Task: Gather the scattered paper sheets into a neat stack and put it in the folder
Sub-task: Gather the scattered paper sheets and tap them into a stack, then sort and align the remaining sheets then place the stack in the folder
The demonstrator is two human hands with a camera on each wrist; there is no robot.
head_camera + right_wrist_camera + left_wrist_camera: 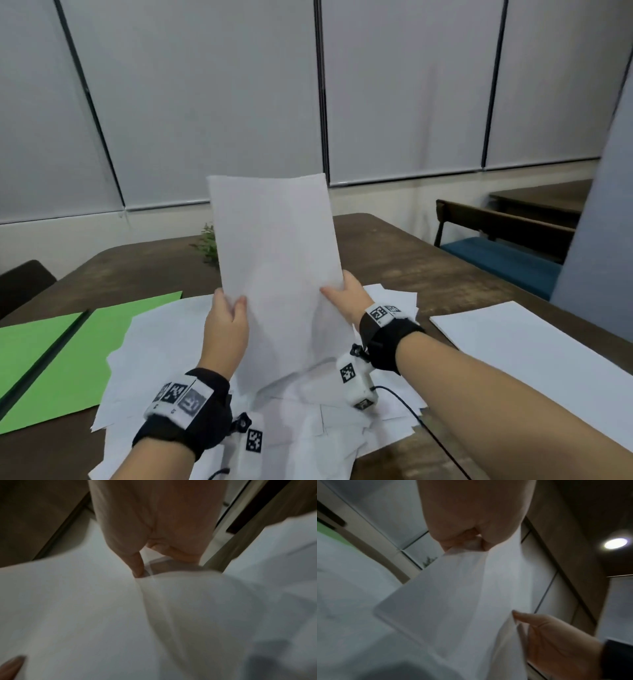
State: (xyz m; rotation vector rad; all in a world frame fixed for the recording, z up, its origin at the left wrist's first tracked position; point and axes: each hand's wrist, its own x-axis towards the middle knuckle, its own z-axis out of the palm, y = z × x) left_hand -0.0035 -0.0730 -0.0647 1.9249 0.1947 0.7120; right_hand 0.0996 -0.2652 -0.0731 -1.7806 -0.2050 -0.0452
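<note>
No writing is legible on the upright sheets (277, 270). The left hand (226, 325) and right hand (346, 294) pinch their side edges, hiding part of the plant (207, 245).

Upright white paper sheets (277, 267) hiding most of small green plant (207, 245) and fingers of both hands behind them. Count of held sheets not telling. Open green card folder (68, 359) running off left picture edge. Flat white sheet stack (534, 349) running off right edge. Both wrist views blurring; scattered white sheets (164, 346) partly lying under forearms, count unclear.
</note>
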